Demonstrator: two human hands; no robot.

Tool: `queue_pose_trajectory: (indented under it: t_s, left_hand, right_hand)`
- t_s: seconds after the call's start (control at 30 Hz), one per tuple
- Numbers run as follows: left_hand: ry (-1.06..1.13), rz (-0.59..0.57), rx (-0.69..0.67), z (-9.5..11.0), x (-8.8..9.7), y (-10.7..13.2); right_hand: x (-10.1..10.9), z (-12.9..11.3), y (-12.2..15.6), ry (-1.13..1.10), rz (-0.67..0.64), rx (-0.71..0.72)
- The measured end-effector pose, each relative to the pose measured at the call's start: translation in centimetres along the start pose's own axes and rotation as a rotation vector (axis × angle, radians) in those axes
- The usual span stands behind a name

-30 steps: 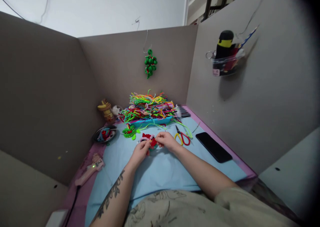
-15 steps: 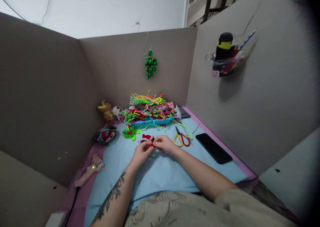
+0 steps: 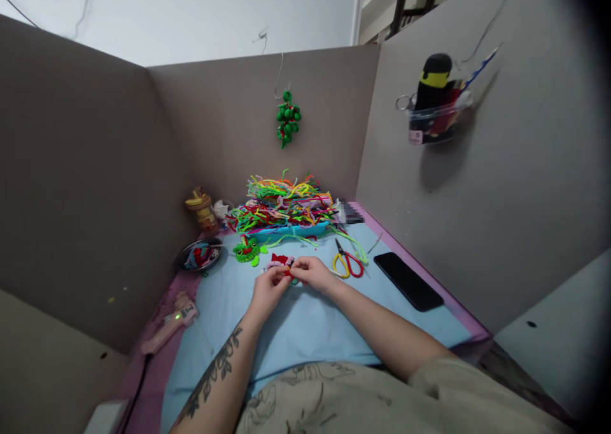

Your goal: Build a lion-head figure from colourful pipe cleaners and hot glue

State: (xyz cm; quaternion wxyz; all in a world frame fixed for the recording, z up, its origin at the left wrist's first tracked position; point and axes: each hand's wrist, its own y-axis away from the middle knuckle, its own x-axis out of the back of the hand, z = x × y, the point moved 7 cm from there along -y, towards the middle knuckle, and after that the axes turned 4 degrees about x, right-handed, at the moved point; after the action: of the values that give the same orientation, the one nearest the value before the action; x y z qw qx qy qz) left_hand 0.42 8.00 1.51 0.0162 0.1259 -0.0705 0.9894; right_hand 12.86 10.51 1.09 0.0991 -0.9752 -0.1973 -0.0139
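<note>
My left hand [image 3: 267,289] and my right hand [image 3: 312,272] meet over the light blue mat [image 3: 305,326], fingers pinched together on a small red pipe-cleaner piece [image 3: 288,271]. Just behind them lies a red and pink pipe-cleaner craft [image 3: 279,261]. A green pipe-cleaner turtle [image 3: 247,251] sits to the left of it. Red and yellow scissors [image 3: 347,263] lie right of my right hand.
A heap of coloured pipe cleaners [image 3: 281,208] fills a blue tray at the back. A black phone [image 3: 408,280] lies at the right, a pink glue gun [image 3: 167,322] at the left, and a metal dish [image 3: 198,256] with scraps. Grey partition walls enclose the desk.
Both hands stay together on the red piece with small finger shifts; the right hand has edged slightly towards the left hand. The view has tilted a little.
</note>
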Motion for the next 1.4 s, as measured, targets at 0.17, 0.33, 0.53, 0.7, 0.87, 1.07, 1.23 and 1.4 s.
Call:
queue_pose_trajectory:
  t_s: [0.17, 0.33, 0.53, 0.7, 0.87, 1.07, 1.23, 1.4]
  left_hand:
    - [0.061, 0.095, 0.01, 0.7, 0.9, 0.1]
    - [0.08, 0.115, 0.006, 0.7, 1.2, 0.1]
    - [0.054, 0.087, -0.015, 0.6, 0.6, 0.1]
    - [0.04, 0.061, -0.042, 0.7, 0.3, 0.2]
    - [0.058, 0.005, -0.056, 0.1, 0.0, 0.0]
    - [0.071, 0.008, -0.027, -0.3, 0.1, -0.1]
    - [0.138, 0.059, -0.007, 0.3, 0.4, 0.0]
    - [0.225, 0.141, 0.035, -0.1, 1.0, 0.1]
  right_hand:
    - [0.3, 0.1, -0.1, -0.108, 0.055, -0.039]
    - [0.5, 0.4, -0.3, -0.119, 0.074, -0.001]
    - [0.1, -0.3, -0.3, -0.018, 0.027, 0.078]
    - [0.3, -0.1, -0.3, 0.061, 0.05, 0.069]
    - [0.8, -0.3, -0.4, 0.069, 0.118, 0.118]
    - [0.5, -1.1, -0.1, 0.087, 0.095, 0.136]
    - [0.7, -0.9, -0.2, 0.039, 0.142, 0.106]
    - [2.3, -1.8, 0.7, 0.05, 0.337, 0.162]
